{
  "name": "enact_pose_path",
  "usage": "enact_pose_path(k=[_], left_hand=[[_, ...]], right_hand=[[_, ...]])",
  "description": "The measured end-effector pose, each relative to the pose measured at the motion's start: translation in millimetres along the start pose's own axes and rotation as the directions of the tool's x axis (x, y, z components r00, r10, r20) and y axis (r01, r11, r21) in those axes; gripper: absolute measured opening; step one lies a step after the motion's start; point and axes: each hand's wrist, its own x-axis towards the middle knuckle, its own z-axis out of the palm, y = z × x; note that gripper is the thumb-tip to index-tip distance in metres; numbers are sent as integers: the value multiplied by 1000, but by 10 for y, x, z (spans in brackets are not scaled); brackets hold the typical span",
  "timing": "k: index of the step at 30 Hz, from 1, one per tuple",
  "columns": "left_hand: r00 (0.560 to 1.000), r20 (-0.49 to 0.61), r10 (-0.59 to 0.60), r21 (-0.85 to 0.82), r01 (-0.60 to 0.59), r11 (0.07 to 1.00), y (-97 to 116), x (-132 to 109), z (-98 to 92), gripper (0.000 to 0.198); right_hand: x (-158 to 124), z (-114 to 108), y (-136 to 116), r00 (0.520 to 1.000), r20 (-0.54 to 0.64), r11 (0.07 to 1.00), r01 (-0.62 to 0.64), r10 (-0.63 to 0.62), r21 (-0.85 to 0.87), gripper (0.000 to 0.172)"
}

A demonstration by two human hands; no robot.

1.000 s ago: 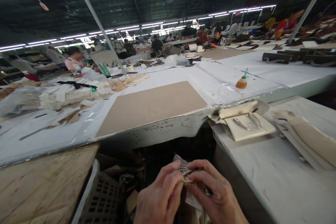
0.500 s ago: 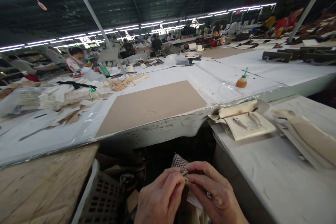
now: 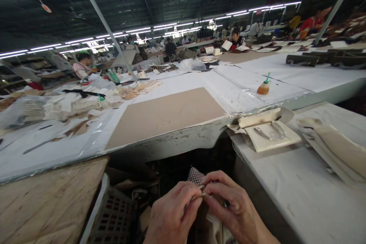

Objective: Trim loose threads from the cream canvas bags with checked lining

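a long white table (image 3: 237, 84) is set beyond a pale side table (image 3: 317, 202), on which a cream bag (image 3: 267, 145) is laid. near the long table's edge, by the left hand (image 3: 173, 211) and right hand (image 3: 236, 204), close together, fingertips pinched, a checked cloth (image 3: 195, 175) is held between them.

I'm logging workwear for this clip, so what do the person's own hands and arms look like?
The left hand and right hand are bare, without gloves, and no rings show on the visible fingers. No sleeve, watch or bracelet shows either; the frame's lower edge cuts off the rest.
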Motion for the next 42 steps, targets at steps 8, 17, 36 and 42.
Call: enact_pose_path(k=[8, 17, 36, 42], left_hand=[[996, -79, 50, 6, -50, 999, -32, 36, 19, 13], [988, -138, 73, 58, -66, 996, 54, 80, 63, 16], [967, -166, -191, -87, 179, 980, 58, 179, 120, 21], [958, -131, -256, -122, 240, 963, 76, 220, 82, 10]], right_hand=[[-7, -7, 57, 999, 42, 998, 34, -32, -61, 12], [12, 6, 47, 997, -65, 999, 36, -38, -28, 9], [16, 25, 29, 990, -128, 998, -49, 53, 32, 11], [37, -29, 8, 990, -86, 992, -104, 110, 74, 8]])
